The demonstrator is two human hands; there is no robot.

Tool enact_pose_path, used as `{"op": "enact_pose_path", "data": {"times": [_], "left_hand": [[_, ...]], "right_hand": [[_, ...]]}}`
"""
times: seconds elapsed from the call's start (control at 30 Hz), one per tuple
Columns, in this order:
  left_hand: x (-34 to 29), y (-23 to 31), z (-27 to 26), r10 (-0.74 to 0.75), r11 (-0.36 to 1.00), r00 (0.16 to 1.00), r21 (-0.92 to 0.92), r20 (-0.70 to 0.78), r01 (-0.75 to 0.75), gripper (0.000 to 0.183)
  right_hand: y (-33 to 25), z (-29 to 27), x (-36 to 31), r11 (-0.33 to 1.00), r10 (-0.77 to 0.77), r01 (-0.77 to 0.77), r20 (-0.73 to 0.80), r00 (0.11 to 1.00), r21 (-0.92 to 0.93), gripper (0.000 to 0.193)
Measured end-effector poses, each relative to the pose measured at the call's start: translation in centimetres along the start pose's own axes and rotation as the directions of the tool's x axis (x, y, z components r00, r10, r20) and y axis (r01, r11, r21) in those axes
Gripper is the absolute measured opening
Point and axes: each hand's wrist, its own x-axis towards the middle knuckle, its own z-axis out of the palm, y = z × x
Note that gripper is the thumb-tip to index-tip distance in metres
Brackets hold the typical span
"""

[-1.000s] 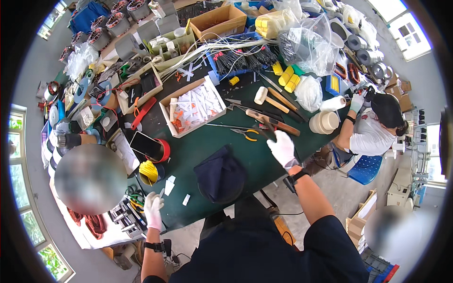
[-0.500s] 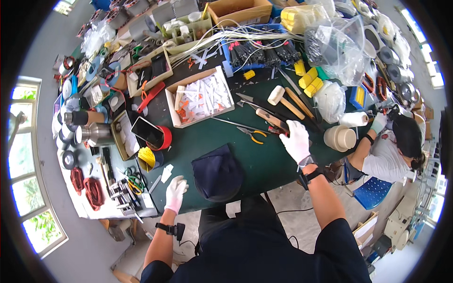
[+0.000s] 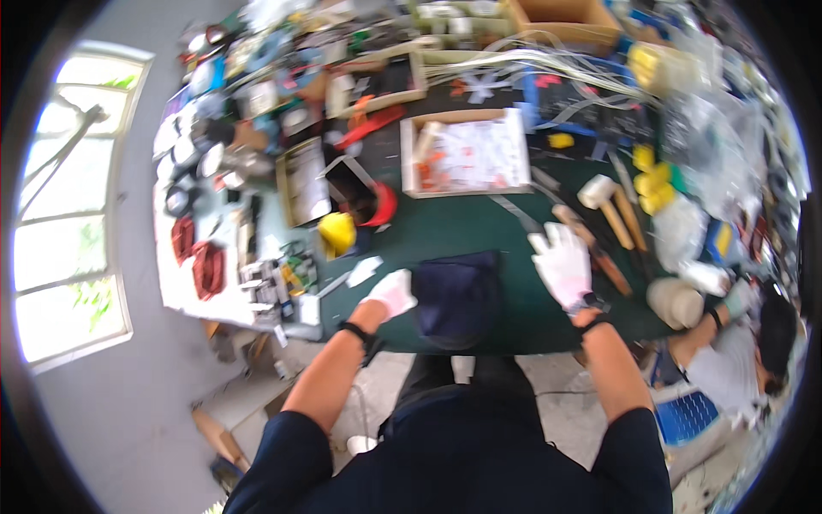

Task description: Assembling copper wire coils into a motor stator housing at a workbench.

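Note:
A dark navy cloth piece [image 3: 458, 295] with a rounded near edge lies on the green work table [image 3: 428, 224], close to its front edge. My left hand [image 3: 396, 294], in a white glove, is at the cloth's left side; blur hides how its fingers sit and whether they touch it. My right hand [image 3: 565, 267], also gloved, hovers over the table to the right of the cloth, fingers stretched and apart. Just right of it lies a wooden-handled tool [image 3: 575, 224]. A thin metal blade or rod [image 3: 516, 212] points toward its fingertips. The pliers cannot be made out now.
Beyond the cloth stands a cardboard box [image 3: 411, 163] of white strips. A mallet [image 3: 597, 192] and a beige round container [image 3: 676, 302] lie to the right. At left are a red-rimmed cup [image 3: 385, 206] and white scraps [image 3: 365, 271]. A co-worker [image 3: 728, 360] sits at far right.
The view has swung, shifting the table rightward in the picture. My left hand has come up to the cloth. My right hand has moved off the wooden-handled tool toward the cloth.

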Motion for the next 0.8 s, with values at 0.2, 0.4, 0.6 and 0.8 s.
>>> {"op": "enact_pose_path", "data": {"times": [0.2,0.4,0.6,0.8], "left_hand": [[-3.1,-1.8,2.1,0.040,0.961,0.940,-0.245,-0.337,-0.129,0.030],[-2.7,-8.0,0.5,0.007,0.997,0.666,-0.049,-0.746,-0.065,0.040],[-0.9,-8.2,-1.0,0.034,0.999,0.861,0.030,-0.507,-0.022,0.028],[-0.6,-9.7,-2.0,0.066,0.997,0.904,0.001,-0.422,-0.072,0.020]], "right_hand": [[4.0,2.3,-1.0,0.967,0.162,-0.187,-0.148,0.976,-0.173,0.039],[0.4,1.5,0.3,0.986,0.162,-0.166,-0.226,0.960,0.003,0.040],[-11.2,1.2,-0.2,0.940,0.010,0.055,-0.189,0.982,0.336,0.040],[-16.3,2.4,0.3,0.913,0.028,0.038,-0.155,0.988,0.407,0.041]]}}
